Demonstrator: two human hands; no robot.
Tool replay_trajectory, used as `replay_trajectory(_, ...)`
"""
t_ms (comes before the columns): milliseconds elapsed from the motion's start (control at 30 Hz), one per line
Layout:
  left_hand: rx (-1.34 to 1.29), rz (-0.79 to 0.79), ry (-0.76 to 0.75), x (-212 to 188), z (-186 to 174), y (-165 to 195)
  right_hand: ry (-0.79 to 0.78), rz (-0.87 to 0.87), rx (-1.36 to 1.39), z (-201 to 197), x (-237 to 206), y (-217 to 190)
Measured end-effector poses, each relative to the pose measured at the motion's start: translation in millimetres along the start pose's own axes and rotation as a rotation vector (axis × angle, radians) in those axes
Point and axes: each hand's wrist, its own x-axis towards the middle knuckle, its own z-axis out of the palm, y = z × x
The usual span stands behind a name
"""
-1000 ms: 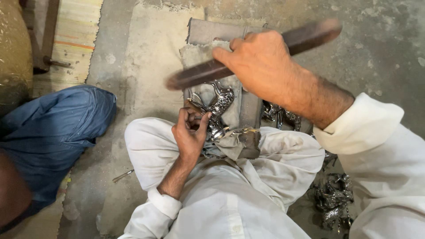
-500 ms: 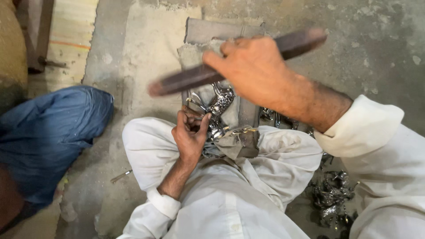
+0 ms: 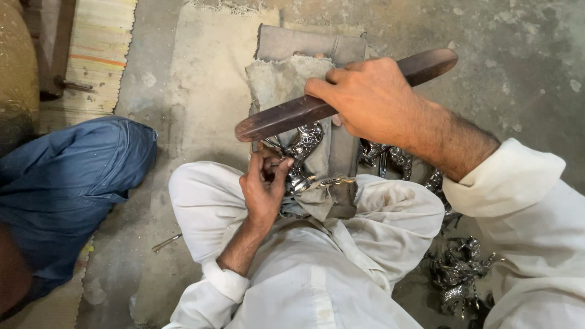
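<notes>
Overhead, the right hand (image 3: 372,100) grips a dark wooden bar (image 3: 304,113) above the shiny metal piece (image 3: 303,149), which the left hand (image 3: 263,192) pinches.

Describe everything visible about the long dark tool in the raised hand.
The dark bar is long, flat and narrow, dull brown with a worn sheen, and looks like wood or darkened metal; which, I cannot tell. Both ends are rounded. It lies slanted, its far end higher at upper right, its near end lower at centre. The right hand grips it around the middle, fingers wrapped over the top. It is held above the cloth-covered block and the shiny metal piece; whether it touches them is unclear.
</notes>
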Motion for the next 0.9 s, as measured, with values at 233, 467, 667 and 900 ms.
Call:
replay_trajectory(233, 0.07, 0.031, -0.067, 7, -2, 9, -0.008, 0.055, -0.094, 4, -3, 3)
replay_trajectory(467, 0.155, -0.028, -0.155, 25, -2, 19, -0.035, 0.147, -0.107, 11, -7, 16)
replay_trajectory(667, 0.169, -0.091, -0.175, 30, 0, 17, -0.171, 0.205, -0.05, 18, -13, 25)
replay_trajectory(900, 0.16, -0.067, -0.199, 34, 1, 18, -0.256, 0.284, 0.036, 27, -17, 31)
